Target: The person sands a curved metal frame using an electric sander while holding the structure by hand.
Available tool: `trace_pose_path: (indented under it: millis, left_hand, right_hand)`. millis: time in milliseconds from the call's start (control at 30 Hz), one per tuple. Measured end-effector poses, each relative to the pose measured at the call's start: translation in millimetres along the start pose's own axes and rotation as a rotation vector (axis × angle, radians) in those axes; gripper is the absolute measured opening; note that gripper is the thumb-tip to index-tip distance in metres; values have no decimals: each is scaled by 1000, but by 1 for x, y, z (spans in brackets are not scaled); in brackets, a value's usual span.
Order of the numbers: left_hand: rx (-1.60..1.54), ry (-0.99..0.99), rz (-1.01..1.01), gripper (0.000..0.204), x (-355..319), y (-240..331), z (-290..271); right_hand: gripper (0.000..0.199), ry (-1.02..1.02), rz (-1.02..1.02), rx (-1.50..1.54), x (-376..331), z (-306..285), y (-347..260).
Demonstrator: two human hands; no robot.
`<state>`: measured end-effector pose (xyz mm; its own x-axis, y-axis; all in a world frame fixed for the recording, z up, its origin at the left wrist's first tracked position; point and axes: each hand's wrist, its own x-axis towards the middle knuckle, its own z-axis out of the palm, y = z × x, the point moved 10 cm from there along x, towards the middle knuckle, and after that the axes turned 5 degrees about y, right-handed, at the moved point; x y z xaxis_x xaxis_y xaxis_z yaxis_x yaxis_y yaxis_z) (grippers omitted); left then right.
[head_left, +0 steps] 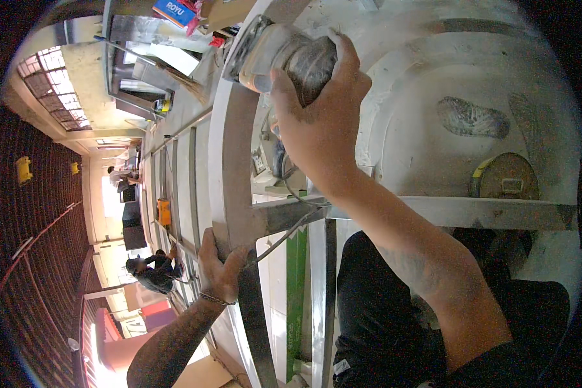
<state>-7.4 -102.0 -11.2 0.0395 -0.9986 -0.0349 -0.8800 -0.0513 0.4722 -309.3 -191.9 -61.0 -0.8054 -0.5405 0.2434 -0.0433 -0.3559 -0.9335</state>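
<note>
My right hand [323, 123] is wrapped around the dusty dark top of a power sander [268, 55]. The sander's flat pad faces the upper part of a curved pale metal frame [229, 145]; I cannot tell whether it is pressed on it. Lower down, my left hand [221, 275], with a bracelet at the wrist, grips the same frame near a crossbar joint, its thumb on one side and fingers on the other. A grey cord [281, 240] runs past the crossbar [407, 210] toward my left hand.
A round disc with a yellow edge [506, 178] lies beyond the crossbar. Below the frame is a green bar [296, 284]. Left of the frame are long metal rails [193, 152] and an orange box [164, 211]. A co-worker in dark clothes [154, 273] bends over work; another person [121, 178] is farther off.
</note>
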Motion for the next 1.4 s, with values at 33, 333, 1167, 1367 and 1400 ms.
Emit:
trace_pose_path:
  millis: [33,333,1167,1367,1400]
  left_hand:
    - [-22,-1,-10,44,0,0,0]
    - [-83,4,-44,45,1,-6,3]
    - [-7,13,-27,46,-1,-6,-1]
    - [10,5,-31,46,-1,0,1]
    - [10,5,-30,46,-1,0,1]
  right_hand:
    - [81,-40,82,52,-5,2,7]
    - [79,-161,45,12,-36,-8,-11]
    - [77,65,251,-47,60,-8,19]
    - [77,233,163,-20,73,-18,6]
    - [77,210,190,-25,69,-16,6]
